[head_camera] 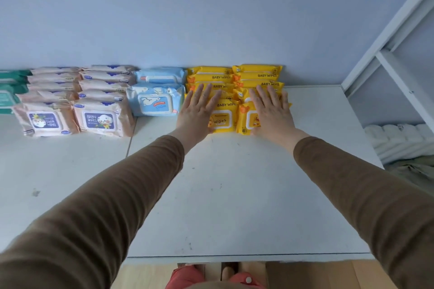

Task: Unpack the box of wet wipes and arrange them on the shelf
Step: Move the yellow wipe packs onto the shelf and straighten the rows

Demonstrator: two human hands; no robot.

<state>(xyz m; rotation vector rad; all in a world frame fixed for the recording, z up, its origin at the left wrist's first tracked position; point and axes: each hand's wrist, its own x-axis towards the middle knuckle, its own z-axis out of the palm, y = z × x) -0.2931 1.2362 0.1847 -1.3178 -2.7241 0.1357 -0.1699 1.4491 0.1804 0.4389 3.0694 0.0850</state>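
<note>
Yellow packs [237, 91]: two rows at 12 o'clock, against wall, on white shelf [234, 195].
L hand [199, 110]: flat on left row, fingers straight, spread.
R hand [272, 112]: same, right row.
Progress: prob. near done; box not visible, so can't tell what's left.

Pale blue wall [211, 12] behind. White metal frame [389, 37] at right, slanted bars. White ribbed radiator [399, 138] low right, crumpled greenish cloth [413, 169] just below it. Light wood floor [141, 275] at bottom edge. Brown sleeves [117, 195] both arms, red garment [185, 277] bottom centre.
</note>
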